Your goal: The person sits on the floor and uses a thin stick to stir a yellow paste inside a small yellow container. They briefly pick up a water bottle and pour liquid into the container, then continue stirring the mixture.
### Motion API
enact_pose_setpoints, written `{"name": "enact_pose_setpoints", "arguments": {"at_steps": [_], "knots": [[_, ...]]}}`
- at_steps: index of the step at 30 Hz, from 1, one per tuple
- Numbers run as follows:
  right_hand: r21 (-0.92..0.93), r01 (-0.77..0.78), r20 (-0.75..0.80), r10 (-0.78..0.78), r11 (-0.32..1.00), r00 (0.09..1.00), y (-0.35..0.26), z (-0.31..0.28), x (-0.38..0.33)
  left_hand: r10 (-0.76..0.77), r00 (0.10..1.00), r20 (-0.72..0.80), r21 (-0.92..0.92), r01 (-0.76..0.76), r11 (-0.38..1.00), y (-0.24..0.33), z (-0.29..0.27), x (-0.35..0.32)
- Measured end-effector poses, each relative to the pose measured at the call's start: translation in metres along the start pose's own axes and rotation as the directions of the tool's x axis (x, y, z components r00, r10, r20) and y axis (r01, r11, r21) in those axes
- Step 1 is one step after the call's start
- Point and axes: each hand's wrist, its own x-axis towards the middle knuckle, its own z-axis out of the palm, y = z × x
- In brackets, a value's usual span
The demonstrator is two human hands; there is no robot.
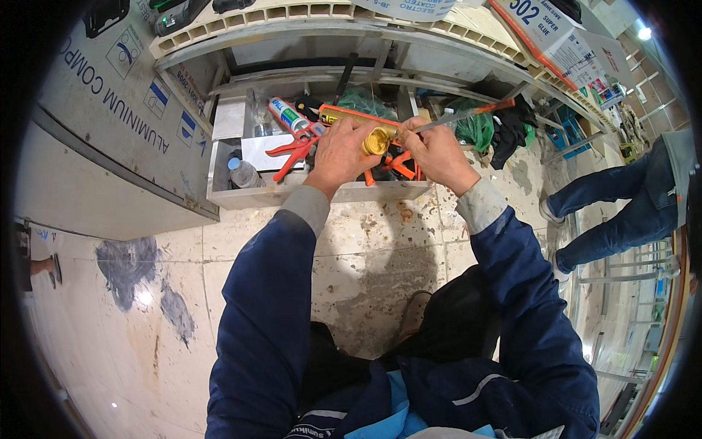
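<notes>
My left hand (341, 151) is wrapped round a gold-coloured round piece (376, 141), its circular end turned up; the rest of it is hidden by the fingers. Close beside it, my right hand (442, 156) grips the near end of a long thin grey tool (472, 112) with an orange-brown far end, slanting up to the right. Its exact kind does not show. Both hands are over an open drawer (322, 194). Just left of my left hand lie a red-handled tool (295, 152) and a white-and-green sealant tube (287, 115). An orange-and-yellow tube-like thing (358, 115) lies behind the hands.
A clear plastic bottle (245, 175) stands in the drawer's left corner. Green plastic (477, 130) and black gloves (512, 132) lie on the right. Overhead is a shelf edge (336, 13) with boxes. Panelled boards (124, 139) stand left; another person's legs (621, 201) are at right.
</notes>
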Motion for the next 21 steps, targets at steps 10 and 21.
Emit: {"name": "enact_pose_setpoints", "arguments": {"at_steps": [10,21], "knots": [[0.099,0.009,0.022,-0.011,0.995,1.0,-0.005,-0.005,-0.001,-0.05,0.997,0.062,0.056,0.047,0.997,0.002,-0.004,0.0],[0.121,-0.085,0.1,0.073,0.989,0.992,0.0,-0.004,-0.001,-0.101,0.987,0.122,0.092,0.09,0.992,0.002,-0.007,0.0]]}}
